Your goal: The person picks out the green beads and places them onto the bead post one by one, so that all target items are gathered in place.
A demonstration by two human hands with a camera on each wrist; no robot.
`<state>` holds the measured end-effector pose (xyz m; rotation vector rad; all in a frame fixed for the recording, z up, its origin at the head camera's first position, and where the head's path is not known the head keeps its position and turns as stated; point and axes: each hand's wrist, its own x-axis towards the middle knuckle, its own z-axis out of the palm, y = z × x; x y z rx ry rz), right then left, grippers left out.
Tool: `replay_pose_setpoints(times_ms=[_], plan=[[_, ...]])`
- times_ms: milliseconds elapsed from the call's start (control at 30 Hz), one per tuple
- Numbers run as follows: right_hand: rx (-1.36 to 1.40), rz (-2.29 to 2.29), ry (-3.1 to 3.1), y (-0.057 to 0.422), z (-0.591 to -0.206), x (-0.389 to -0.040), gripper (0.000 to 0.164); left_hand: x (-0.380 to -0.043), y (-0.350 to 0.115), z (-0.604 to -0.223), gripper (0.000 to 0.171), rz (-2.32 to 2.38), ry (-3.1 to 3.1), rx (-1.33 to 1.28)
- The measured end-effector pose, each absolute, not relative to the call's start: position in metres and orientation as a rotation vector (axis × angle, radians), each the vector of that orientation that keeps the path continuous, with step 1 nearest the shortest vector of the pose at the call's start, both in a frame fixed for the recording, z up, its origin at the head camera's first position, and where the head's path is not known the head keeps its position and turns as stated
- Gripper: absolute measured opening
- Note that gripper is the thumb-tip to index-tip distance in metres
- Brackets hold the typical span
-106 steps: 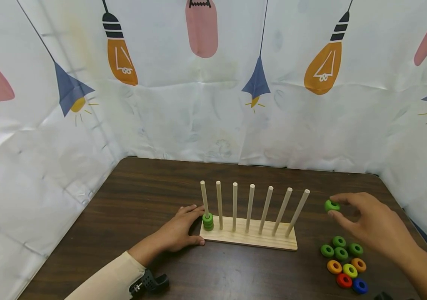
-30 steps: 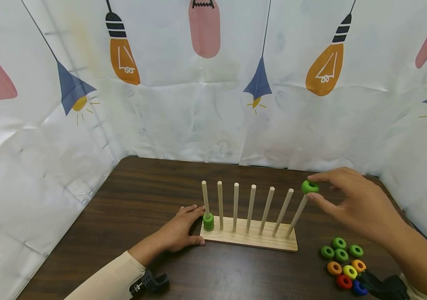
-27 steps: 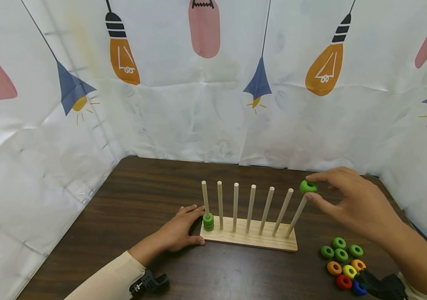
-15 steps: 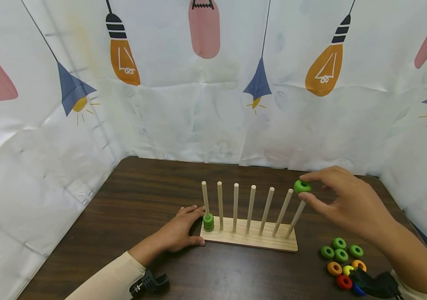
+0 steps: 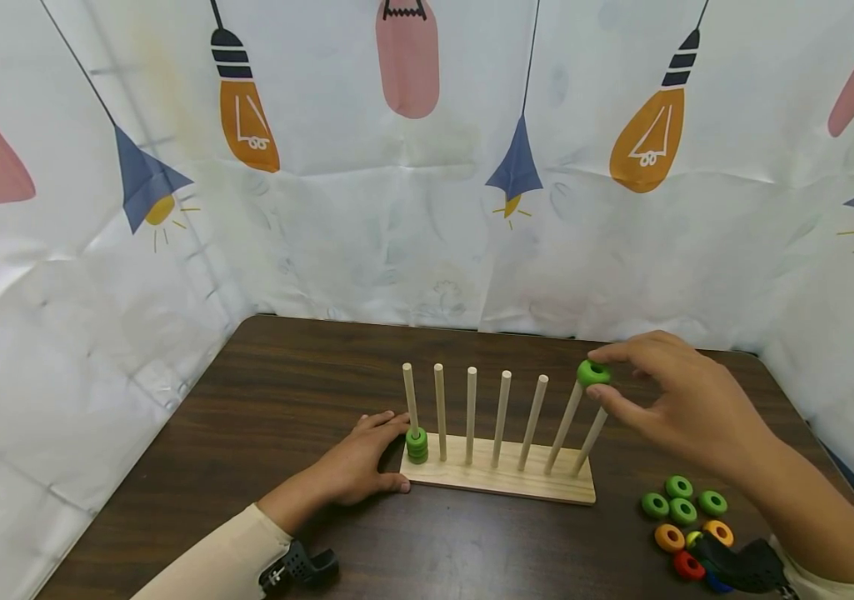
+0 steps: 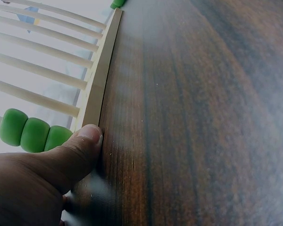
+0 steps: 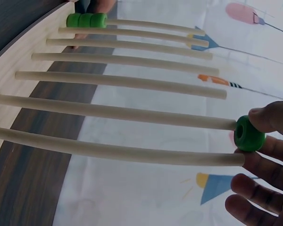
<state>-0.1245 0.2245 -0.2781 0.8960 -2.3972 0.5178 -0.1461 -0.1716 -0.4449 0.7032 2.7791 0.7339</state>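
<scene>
the green ring (image 5: 587, 377) pinched by the right hand (image 5: 677, 396) has reached the pegboard (image 5: 497, 477)'s second-rightmost peg (image 5: 563, 429), seemingly unthreaded; left hand (image 5: 362, 458) fingers apart.

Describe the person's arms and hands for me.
The left hand and right hand wear no gloves. The left sleeve and right sleeve are cream. The left wrist camera is black with small whitish marks; the right wrist camera is black too.

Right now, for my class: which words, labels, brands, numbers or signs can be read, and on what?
None can be read.
Black device at left wrist: small white marks, too small to read.
Wall sheet: printed bulbs and lamps, no lettering visible.
Peg board and held green ring: no writing visible.
</scene>
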Motion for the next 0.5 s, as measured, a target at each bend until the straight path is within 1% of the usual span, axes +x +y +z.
replay_pose_setpoints(times_ms=[500], plan=[[0.938,0.542,-2.367,0.213,-0.275,-0.128,0.042,-0.147,-0.172,-0.446,0.077,0.747,2.780,0.735]])
